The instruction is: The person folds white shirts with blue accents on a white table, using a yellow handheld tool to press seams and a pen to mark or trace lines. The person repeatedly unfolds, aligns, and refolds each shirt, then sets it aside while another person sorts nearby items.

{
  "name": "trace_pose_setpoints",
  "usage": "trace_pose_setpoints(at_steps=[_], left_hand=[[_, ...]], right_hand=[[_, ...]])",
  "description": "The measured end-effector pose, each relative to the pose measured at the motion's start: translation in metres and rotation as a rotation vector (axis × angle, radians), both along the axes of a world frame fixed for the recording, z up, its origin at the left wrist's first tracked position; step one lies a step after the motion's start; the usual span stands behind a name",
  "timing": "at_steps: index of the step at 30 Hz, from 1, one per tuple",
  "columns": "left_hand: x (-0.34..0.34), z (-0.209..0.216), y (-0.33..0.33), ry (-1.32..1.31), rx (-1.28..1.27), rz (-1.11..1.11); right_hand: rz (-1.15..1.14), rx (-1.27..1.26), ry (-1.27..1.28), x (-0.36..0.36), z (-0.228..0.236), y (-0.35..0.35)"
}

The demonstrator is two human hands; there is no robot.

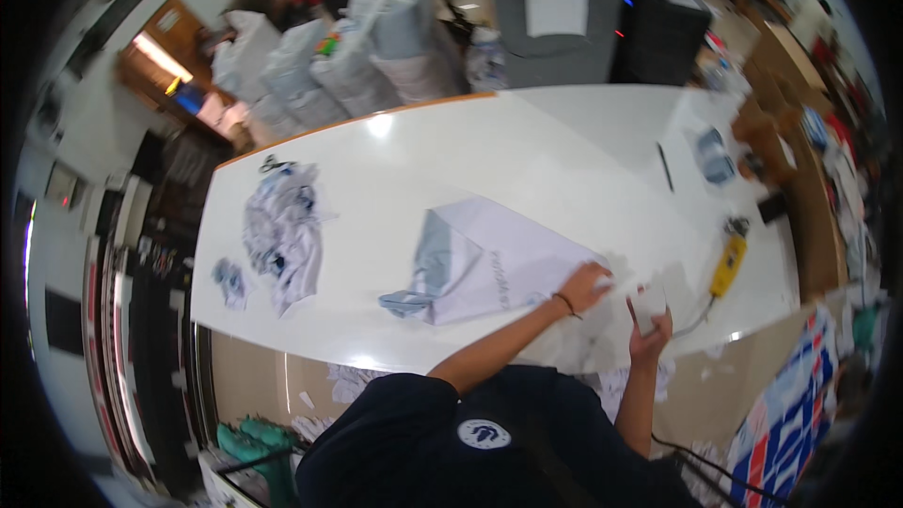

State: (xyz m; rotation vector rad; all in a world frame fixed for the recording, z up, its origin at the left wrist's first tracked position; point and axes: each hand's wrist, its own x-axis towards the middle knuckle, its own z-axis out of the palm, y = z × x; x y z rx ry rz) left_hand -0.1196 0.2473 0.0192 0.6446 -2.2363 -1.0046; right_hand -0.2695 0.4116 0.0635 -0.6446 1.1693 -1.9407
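Observation:
A folded white cloth with pale blue-grey parts (508,259) lies on the white table in front of me, dark lettering along its near side. My left hand (585,289), a dark band at its wrist, is at the cloth's right corner. Its fingers are bent together round a small white bit that I cannot make out. To the right, my right hand (649,337) is raised near the table's front edge. Between its thumb and fingers is a small white flat piece (652,299), apart from the cloth.
Crumpled white and blue cloths (287,235) and black scissors (273,164) lie at the left. A yellow corded hand tool (728,265), a dark stick (665,166) and a clear bluish object (715,156) are at the right. Full white sacks (404,47) stand behind the table.

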Motion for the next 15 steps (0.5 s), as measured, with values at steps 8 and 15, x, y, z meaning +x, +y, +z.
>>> trace_pose_setpoints(at_steps=[8, 15], left_hand=[[0.048, 0.004, 0.039, 0.108, 1.005, -0.211], [0.070, 0.047, 0.018, 0.198, 1.165, -0.083]], right_hand=[[0.234, 0.202, 0.531, 0.072, 0.006, -0.014], [0.125, 0.322, 0.248, 0.074, 0.022, -0.028]])
